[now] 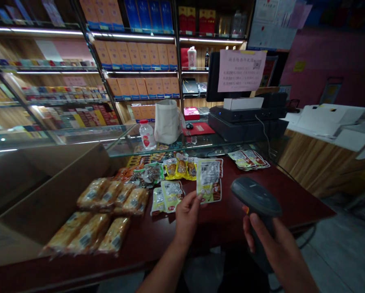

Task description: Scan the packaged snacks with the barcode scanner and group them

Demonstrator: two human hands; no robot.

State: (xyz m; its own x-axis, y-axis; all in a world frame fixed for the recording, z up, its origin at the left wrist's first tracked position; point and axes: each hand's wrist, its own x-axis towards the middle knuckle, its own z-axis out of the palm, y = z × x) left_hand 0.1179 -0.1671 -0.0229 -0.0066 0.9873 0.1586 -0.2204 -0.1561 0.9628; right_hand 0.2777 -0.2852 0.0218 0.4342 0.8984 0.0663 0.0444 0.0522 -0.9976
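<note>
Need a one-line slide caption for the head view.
Left grip holds a packet; right grip holds a scanner, at a dark red table bearing wrapped snacks.

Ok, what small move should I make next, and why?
I'd probably angle the scanner toward the printed silver side of the raised packet: your left hand holds that side facing you, and your right hand grips the scanner, apart from the packet.

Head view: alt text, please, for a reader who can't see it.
A person's left hand holds up a plastic snack packet while the right hand holds a barcode scanner, its head turned toward the packet. On the dark red table lie more snack packets and plastic-wrapped bread beside an open cardboard box; stocked shelves stand behind.
</note>
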